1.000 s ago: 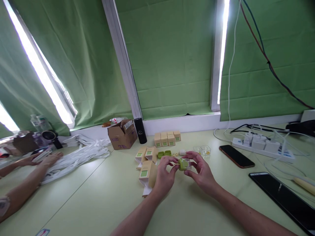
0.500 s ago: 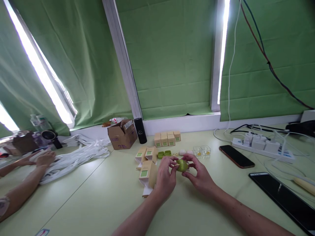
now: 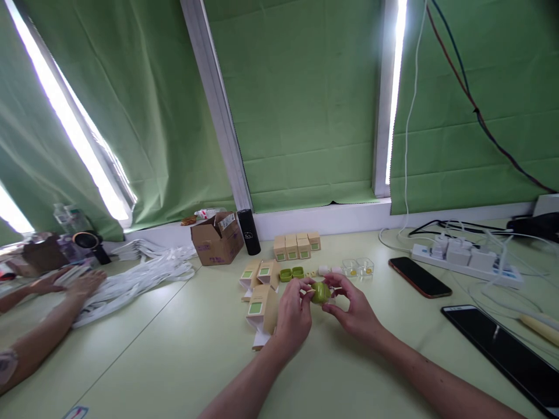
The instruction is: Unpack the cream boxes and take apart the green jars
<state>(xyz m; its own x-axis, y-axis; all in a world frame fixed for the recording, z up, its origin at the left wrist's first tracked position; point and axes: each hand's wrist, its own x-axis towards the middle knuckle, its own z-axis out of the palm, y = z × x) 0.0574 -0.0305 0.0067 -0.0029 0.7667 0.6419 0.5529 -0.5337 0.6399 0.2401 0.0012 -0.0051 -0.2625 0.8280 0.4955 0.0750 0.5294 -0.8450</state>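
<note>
In front of me, over the table, is a small green case (image 3: 321,293) with a clear part on its right side. My left hand (image 3: 295,308) pinches its left side, fingers closed. From the other side, the thumb and fingers of my right hand (image 3: 351,305) grip the clear part. Just beyond my hands lie a green square tray (image 3: 286,274), another green square tray (image 3: 297,272) and tiny yellow pieces (image 3: 310,273). Beside them are small pale pieces (image 3: 323,270) and two clear square cups (image 3: 365,267) with yellow bits inside. Folded beige cartons (image 3: 263,305) lie near my left hand.
Several small beige boxes (image 3: 292,247) stand at the back, near a black cylinder (image 3: 248,233) and an open cardboard box (image 3: 217,240). At right are a phone (image 3: 419,277), a tablet (image 3: 502,355) and a power strip (image 3: 467,265). A co-worker's hands (image 3: 82,284) handle white straps (image 3: 135,279) at left.
The green case has turned slightly and shifted a little left in my fingers; more of the clear part shows. The co-worker's hand at left has moved a little.
</note>
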